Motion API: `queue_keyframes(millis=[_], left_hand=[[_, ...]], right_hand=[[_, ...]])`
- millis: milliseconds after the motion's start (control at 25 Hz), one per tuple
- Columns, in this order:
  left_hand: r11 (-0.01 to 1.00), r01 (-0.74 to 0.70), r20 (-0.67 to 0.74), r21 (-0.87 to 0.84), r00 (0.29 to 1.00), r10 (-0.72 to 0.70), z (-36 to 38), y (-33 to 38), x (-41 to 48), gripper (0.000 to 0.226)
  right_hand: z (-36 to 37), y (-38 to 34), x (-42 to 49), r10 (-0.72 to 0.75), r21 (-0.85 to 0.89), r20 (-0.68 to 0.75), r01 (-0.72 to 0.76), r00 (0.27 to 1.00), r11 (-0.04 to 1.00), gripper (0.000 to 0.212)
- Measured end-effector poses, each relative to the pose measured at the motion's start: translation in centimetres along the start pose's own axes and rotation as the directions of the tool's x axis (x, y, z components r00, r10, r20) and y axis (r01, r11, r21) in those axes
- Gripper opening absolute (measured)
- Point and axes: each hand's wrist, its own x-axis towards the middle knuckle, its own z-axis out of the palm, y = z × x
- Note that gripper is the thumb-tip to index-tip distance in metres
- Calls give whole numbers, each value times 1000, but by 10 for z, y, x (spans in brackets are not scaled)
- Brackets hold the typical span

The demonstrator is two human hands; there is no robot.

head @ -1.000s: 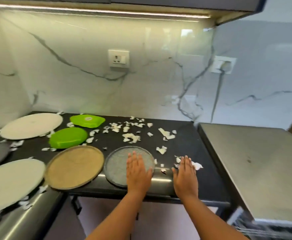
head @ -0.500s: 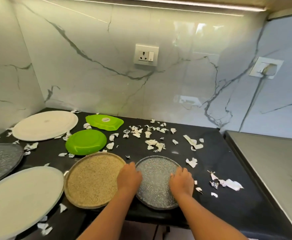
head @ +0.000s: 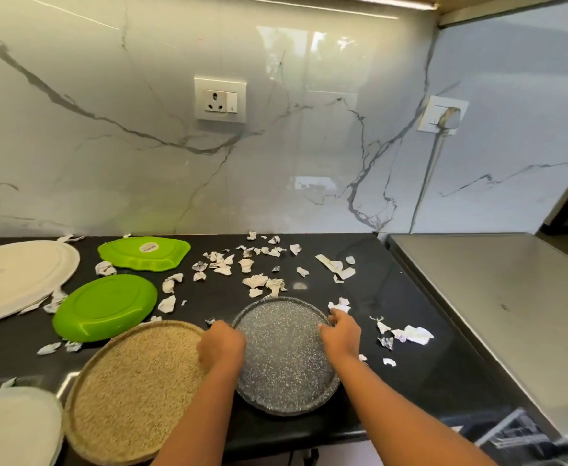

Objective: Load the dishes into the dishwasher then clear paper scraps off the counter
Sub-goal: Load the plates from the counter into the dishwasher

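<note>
Speckled grey plate (head: 284, 356) gripped at rims by L hand (head: 221, 346) & R hand (head: 341, 334), fingers curled; nothing loaded yet. Tan plate (head: 134, 391) beside L hand, paper scraps (head: 410, 335) past R hand, uncleared.

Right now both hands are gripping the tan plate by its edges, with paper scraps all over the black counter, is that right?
Not quite. In the head view the left hand and right hand grip the grey speckled plate, not the tan plate beside it. Paper scraps do litter the black counter.

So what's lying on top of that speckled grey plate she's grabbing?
Nothing lies on the speckled grey plate; its face is bare. The left hand and right hand grip its side rims. The rim under the fingers is covered.
</note>
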Motion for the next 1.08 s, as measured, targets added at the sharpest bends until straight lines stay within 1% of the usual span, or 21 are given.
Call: queue_keyframes(millis=[40,120,240,320,400,480,560,640,760,880,960,1080], left_hand=[[998,9,0,-64,1000,-9,2,5,3,23],[969,4,-8,-247,1000,-6,8,18,5,25],[878,16,1,-478,1000,-17,20,38,8,25],[796,34,40,-604,999,-13,29,53,11,22],[685,71,107,-725,994,10,43,73,6,20],[574,112,172,-811,984,51,54,96,-6,22],[521,130,218,-843,970,109,64,121,-26,25],[500,124,243,-857,953,180,71,142,-46,26],[463,98,274,-881,904,328,85,181,-87,26],[437,65,264,-897,871,413,105,214,-136,17],[426,59,276,-903,839,468,120,228,-166,19],[445,49,317,-894,771,552,158,256,-221,27]], right_hand=[[-6,1,2,12,60,-27,-11,1000,998,45],[-20,3,6,29,172,-99,-12,995,985,44],[-43,10,11,110,322,-162,-53,981,945,43],[-58,22,10,157,365,-173,-85,972,927,40],[-75,39,5,184,385,-171,-106,968,917,32],[-94,57,-1,186,409,-157,-107,970,906,22],[-118,68,-9,180,382,-194,-95,964,919,14],[-141,74,-12,190,360,-248,-91,950,928,15],[-181,96,-10,246,418,-347,-85,905,904,19],[-225,124,-12,282,480,-445,-39,850,877,17],[-255,140,-17,313,540,-475,-7,822,841,18],[-306,177,-25,399,656,-527,60,750,753,20]])
